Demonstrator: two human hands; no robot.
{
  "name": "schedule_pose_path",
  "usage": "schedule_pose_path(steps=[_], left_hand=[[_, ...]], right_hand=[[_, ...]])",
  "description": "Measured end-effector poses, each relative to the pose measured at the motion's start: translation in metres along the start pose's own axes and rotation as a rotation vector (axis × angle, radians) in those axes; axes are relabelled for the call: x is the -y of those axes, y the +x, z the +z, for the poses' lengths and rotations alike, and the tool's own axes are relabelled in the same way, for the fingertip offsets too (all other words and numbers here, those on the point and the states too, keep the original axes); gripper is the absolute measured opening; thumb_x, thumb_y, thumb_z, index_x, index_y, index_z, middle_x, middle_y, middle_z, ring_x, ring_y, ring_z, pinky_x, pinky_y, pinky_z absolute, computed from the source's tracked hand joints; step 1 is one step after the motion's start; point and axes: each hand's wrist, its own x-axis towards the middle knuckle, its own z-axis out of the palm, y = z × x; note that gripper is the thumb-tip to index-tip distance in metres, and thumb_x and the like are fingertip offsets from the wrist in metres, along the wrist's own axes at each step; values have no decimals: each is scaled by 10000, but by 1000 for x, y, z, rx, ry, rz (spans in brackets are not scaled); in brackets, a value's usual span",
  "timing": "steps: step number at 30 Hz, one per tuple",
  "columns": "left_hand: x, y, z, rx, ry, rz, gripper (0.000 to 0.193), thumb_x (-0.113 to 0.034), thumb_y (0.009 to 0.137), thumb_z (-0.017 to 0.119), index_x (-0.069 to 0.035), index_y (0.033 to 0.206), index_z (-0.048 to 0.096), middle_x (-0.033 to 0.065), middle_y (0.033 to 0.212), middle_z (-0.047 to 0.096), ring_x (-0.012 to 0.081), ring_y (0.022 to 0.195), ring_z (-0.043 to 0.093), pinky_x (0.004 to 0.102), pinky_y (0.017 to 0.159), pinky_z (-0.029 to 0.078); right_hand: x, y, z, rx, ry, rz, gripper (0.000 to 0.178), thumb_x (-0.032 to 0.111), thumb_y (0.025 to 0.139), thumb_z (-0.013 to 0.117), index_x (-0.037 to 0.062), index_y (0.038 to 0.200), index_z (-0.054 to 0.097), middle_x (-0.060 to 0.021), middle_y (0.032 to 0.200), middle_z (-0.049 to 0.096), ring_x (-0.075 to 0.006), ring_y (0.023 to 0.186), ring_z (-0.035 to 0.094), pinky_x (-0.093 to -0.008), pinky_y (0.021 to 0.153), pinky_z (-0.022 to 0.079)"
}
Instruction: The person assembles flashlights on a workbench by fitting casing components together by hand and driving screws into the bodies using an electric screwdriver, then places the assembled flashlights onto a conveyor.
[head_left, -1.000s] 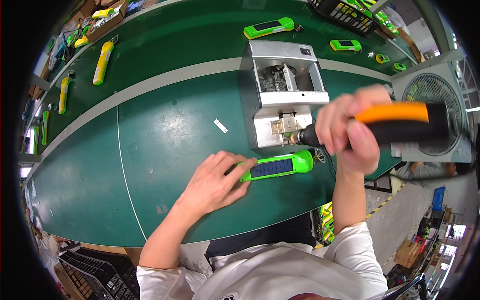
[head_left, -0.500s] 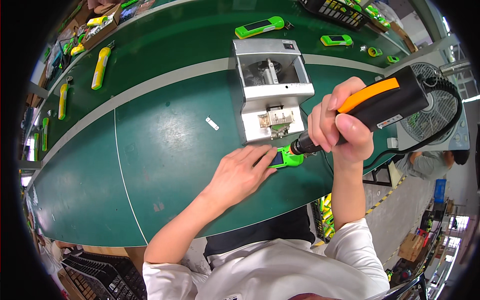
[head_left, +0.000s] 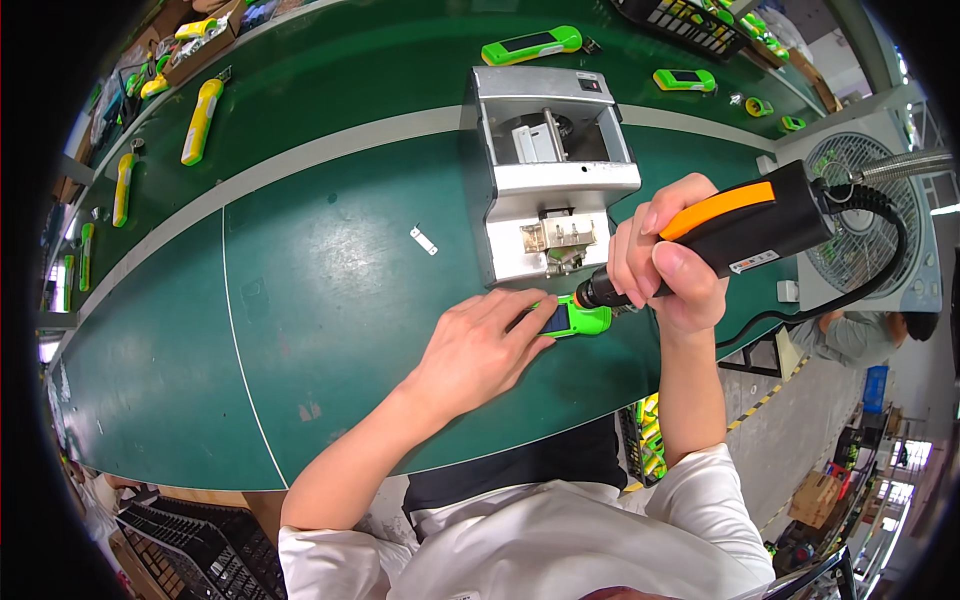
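Observation:
My left hand (head_left: 483, 338) lies over a green handheld device with a dark panel (head_left: 590, 319), its fingers closed on it and pressing it to the bench. The hand hides one end of the device. My right hand (head_left: 672, 255) is wrapped round a black electric screwdriver with an orange lever (head_left: 735, 212). The screwdriver slants down to the left, its tip at the green device; the exact contact is too small to make out. Just beyond the device stands a silver screw feeder (head_left: 560, 177). A small white strip (head_left: 423, 241) lies on the green bench (head_left: 330, 290).
Green and yellow handheld devices, such as this yellow one (head_left: 203, 120), lie along the far belt (head_left: 350, 70). A white fan (head_left: 868, 215) stands at the right, near the screwdriver's cable (head_left: 885, 265). Black crates (head_left: 205, 550) sit below the bench at the left.
The screwdriver's rear end has shifted slightly left and down in the picture, its tip staying at the green device. Inside the screw feeder, a pale part has turned into view.

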Motion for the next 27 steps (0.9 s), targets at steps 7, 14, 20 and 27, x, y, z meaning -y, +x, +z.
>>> schedule_pose_path(steps=[7,14,20,27], left_hand=[[2,0,-1,-22,-20,-9,353,-182,834,805,-35,1135,694,84,1126,697,281,912,702,407,749,586],[0,2,-3,-17,-13,-23,326,-199,859,783,-43,1133,697,87,1128,696,291,910,703,414,760,586],[-1,-7,-2,-31,-6,-34,337,-226,870,777,-54,1146,690,90,1109,708,297,920,709,414,775,588],[-2,-3,-1,-34,-6,-21,327,-231,869,778,-67,1137,689,64,1102,723,270,905,717,396,760,586]], right_hand=[[-6,-4,9,62,-128,17,236,38,888,672,3,1031,488,-61,691,554,-101,511,505,-261,462,427],[-8,-8,9,118,-31,-41,200,-19,888,659,6,979,483,-72,668,559,-104,526,512,-262,471,422],[-15,-19,10,69,-146,-2,195,22,853,726,2,954,560,-79,701,628,-112,569,573,-264,532,483],[6,-12,11,104,-85,-144,198,78,915,677,28,1028,521,-43,652,558,-125,484,524,-274,455,447]])
